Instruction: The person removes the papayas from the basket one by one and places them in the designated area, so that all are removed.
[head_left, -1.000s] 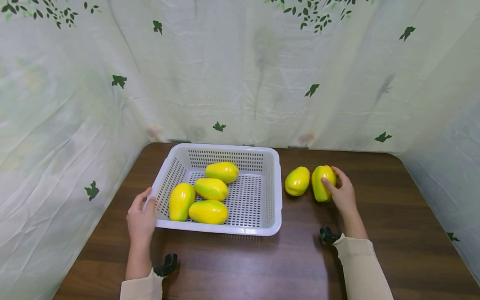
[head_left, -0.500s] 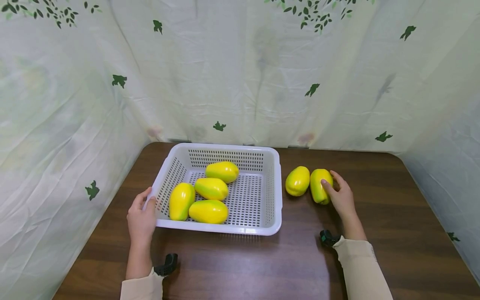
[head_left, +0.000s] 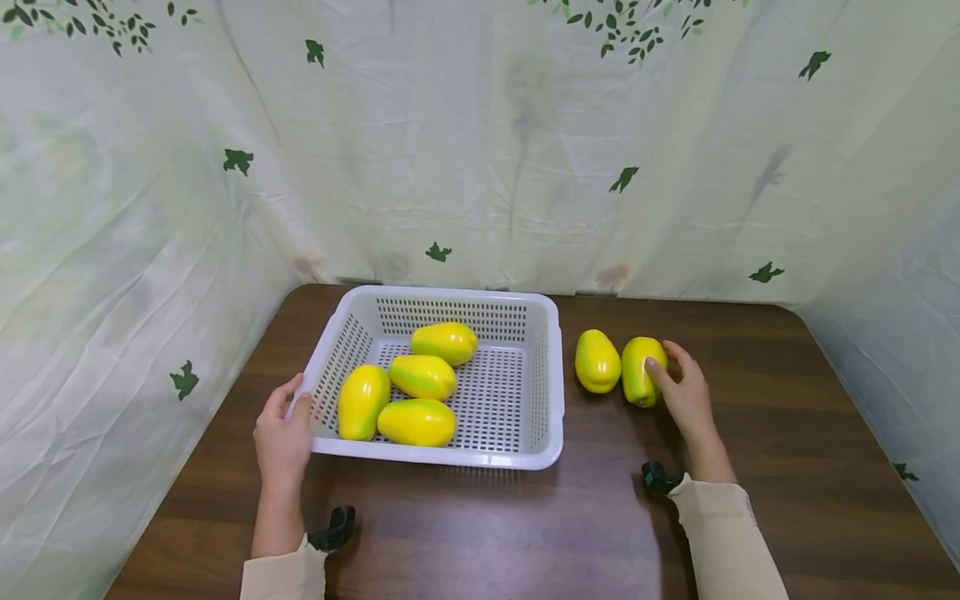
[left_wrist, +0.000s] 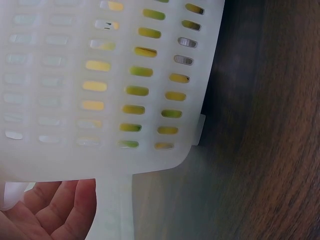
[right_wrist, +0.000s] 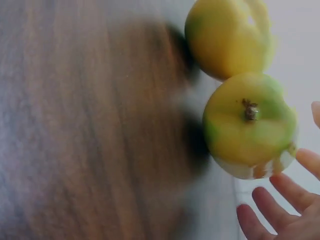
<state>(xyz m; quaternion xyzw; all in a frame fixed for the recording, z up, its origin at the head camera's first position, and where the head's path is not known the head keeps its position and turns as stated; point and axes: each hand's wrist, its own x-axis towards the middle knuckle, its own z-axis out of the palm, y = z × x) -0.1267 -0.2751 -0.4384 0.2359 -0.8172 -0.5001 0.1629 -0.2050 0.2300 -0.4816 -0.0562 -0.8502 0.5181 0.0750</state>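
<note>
A white slotted plastic basket (head_left: 517, 460) stands on the table, holding several yellow-green mangoes, one of them a mango (head_left: 416, 423) near its front wall. My left hand (head_left: 282, 437) holds the basket's left rim; in the left wrist view its curled fingers (left_wrist: 60, 205) show below the rim. Right of the basket, two more mangoes lie side by side: a left mango (head_left: 597, 362) and a right mango (head_left: 640, 372). My right hand (head_left: 684, 396) is at the right mango's right side, thumb over it. In the right wrist view the fingers (right_wrist: 272, 207) are spread and fairly straight beside that mango.
The dark wooden table (head_left: 480, 533) extends in front of the basket and to the right of my right hand. A pale curtain (head_left: 480, 167) with leaf prints hangs behind the table and along both sides.
The right mango has shifted a little left and nearer, my right hand with it. The left mango has turned more lengthwise and moved slightly right. My left hand and the basket stay put.
</note>
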